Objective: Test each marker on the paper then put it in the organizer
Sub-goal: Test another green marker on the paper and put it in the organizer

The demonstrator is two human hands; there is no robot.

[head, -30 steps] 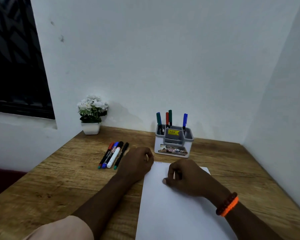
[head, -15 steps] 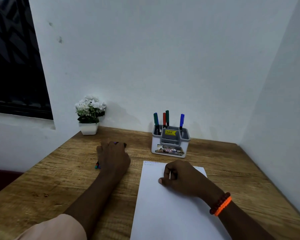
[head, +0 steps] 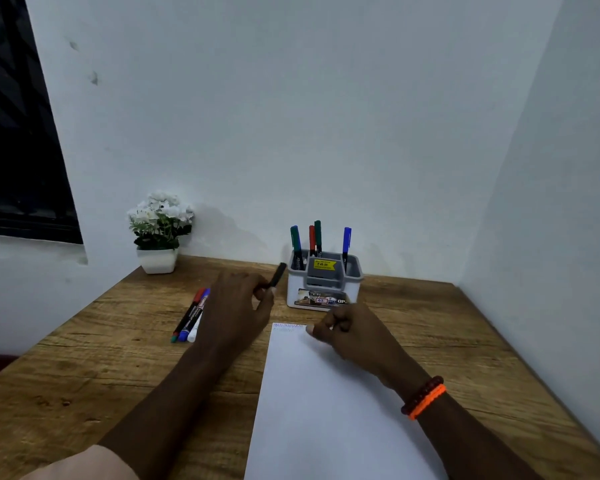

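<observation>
Left hand (head: 238, 306) lifted black marker (head: 277, 276) off wooden desk (head: 84, 362)

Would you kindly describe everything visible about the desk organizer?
The organizer is a white plastic box with a grey compartmented insert. It stands upright on the wooden table, beyond the paper. A yellow price sticker sits on the insert and a printed label on the front. Four capped markers stand inside: two green, one red, one blue. Neither hand touches it.

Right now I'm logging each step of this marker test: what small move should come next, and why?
Probably bring the black marker over to the paper and uncap it. The left hand grips it off the table, apparently capped, while the right hand rests curled on the paper's top edge beside faint test scribbles.
</observation>
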